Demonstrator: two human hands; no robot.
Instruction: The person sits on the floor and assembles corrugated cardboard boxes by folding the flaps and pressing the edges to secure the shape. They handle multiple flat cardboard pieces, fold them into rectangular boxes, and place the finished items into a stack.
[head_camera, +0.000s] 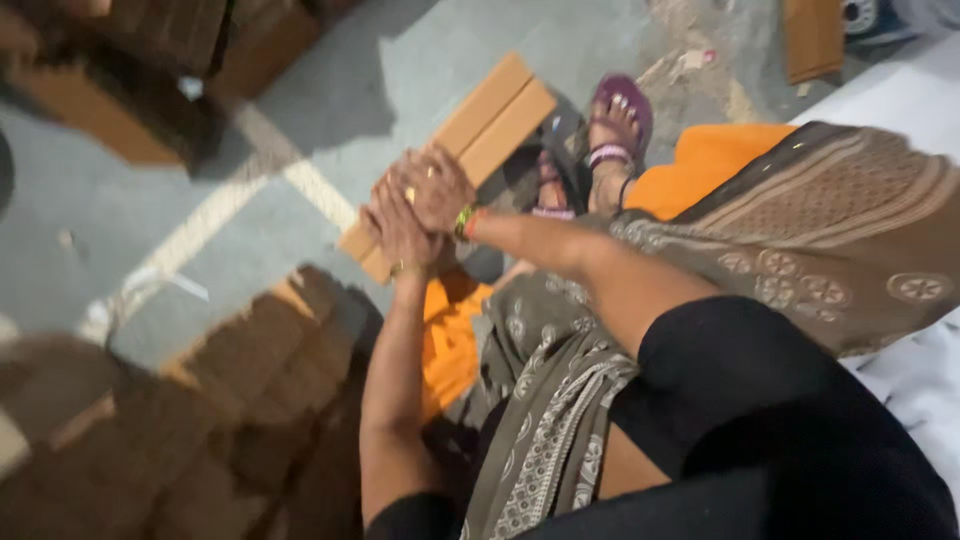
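Note:
Both my hands press on a long flat folded cardboard piece (490, 115) that lies slanted on the grey floor. My right hand (436, 187) rests on top of the cardboard's near end, wearing a green and orange bangle. My left hand (398, 230) lies just beneath and beside it, gripping the cardboard's lower edge, with a thin gold bangle at the wrist. The picture is blurred, so the exact finger positions are unclear.
A stack of brown cardboard (250, 400) fills the lower left. More cardboard boxes (150, 70) sit at the top left. My sandalled foot (615, 130) and orange and brown patterned cloth (800, 230) lie to the right. A white line (200, 235) crosses the floor.

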